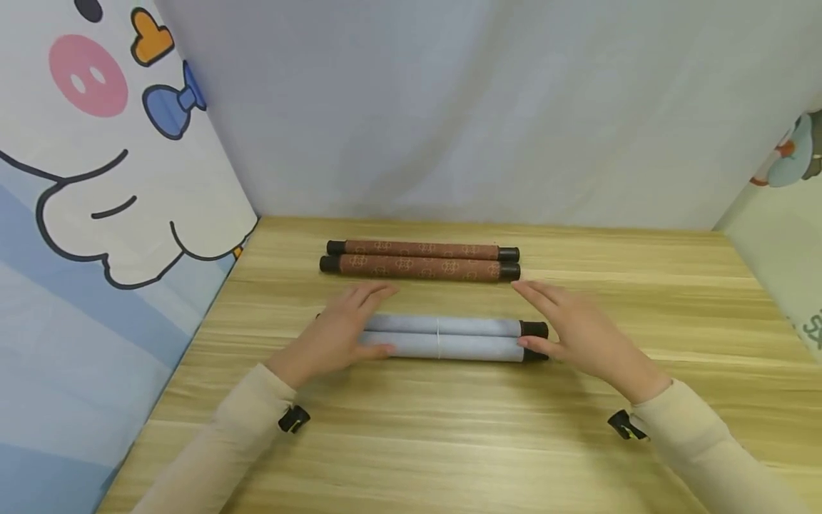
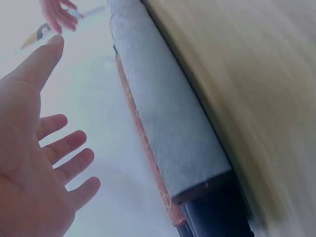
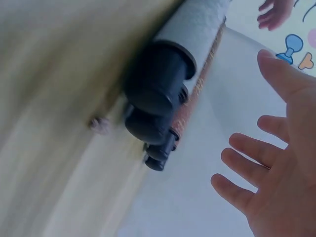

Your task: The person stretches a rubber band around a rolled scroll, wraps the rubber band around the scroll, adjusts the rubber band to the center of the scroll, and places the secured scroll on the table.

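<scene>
A pale blue scroll (image 1: 472, 348), rolled from both ends into two parallel rolls with black end knobs (image 1: 534, 329), lies across the wooden table. A thin white band circles its middle. Over its left end hovers my left hand (image 1: 334, 332), thumb and fingers spread. My right hand (image 1: 578, 339) is held the same way at the right end. Both wrist views show gaps between the hands and the blue scroll (image 2: 158, 94). Behind it lies a brown scroll (image 1: 417, 266) with a pale flower pattern and black knobs, also in two rolls, touched by neither hand.
The wood-grain table (image 1: 411, 442) meets a pale grey cloth wall (image 1: 449, 107) at the back. A cartoon-printed cloth (image 1: 148, 214) stands along the left edge, and a light green printed one (image 1: 783, 243) along the right.
</scene>
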A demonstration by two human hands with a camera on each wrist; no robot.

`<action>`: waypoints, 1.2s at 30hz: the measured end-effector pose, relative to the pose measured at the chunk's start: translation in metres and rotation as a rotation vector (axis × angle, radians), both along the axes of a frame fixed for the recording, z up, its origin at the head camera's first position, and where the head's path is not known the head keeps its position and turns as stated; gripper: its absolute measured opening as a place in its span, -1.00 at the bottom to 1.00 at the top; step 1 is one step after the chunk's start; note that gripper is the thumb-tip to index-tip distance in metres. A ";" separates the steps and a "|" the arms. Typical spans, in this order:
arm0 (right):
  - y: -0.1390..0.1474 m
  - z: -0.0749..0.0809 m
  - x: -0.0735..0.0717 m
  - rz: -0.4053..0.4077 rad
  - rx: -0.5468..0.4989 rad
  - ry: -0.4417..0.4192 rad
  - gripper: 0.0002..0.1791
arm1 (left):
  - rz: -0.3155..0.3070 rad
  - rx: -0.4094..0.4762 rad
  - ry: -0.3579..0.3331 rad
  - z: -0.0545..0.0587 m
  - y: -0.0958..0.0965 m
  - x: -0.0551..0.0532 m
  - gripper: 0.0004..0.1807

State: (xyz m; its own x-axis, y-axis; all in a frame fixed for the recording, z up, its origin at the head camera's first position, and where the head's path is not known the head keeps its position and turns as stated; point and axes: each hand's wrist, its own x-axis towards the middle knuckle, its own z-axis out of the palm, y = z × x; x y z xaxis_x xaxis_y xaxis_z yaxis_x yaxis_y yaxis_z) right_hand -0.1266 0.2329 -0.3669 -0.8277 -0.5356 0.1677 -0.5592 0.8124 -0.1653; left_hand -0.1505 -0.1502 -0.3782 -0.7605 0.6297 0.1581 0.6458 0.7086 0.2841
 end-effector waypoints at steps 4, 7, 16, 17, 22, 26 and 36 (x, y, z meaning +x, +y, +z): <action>-0.003 -0.012 0.004 0.030 -0.004 0.001 -0.06 | -0.036 -0.016 0.016 -0.003 0.006 0.005 -0.03; -0.004 -0.019 0.006 0.039 -0.005 -0.003 -0.06 | -0.051 -0.034 0.009 -0.007 0.009 0.007 -0.05; -0.002 -0.023 0.008 0.034 -0.033 -0.037 -0.08 | -0.046 -0.032 0.007 -0.014 0.011 0.004 -0.06; -0.001 -0.022 0.008 0.030 -0.034 -0.038 -0.11 | -0.050 -0.029 0.002 -0.014 0.011 0.004 -0.06; 0.005 -0.016 0.005 -0.050 -0.027 -0.026 -0.37 | -0.052 -0.034 -0.010 -0.014 0.013 0.004 -0.08; 0.012 -0.012 0.003 -0.191 -0.008 -0.088 -0.68 | -0.051 -0.041 -0.006 -0.014 0.013 0.005 -0.10; 0.020 -0.026 0.005 -0.261 0.046 -0.269 -0.89 | -0.063 -0.032 -0.035 -0.016 0.013 0.004 -0.14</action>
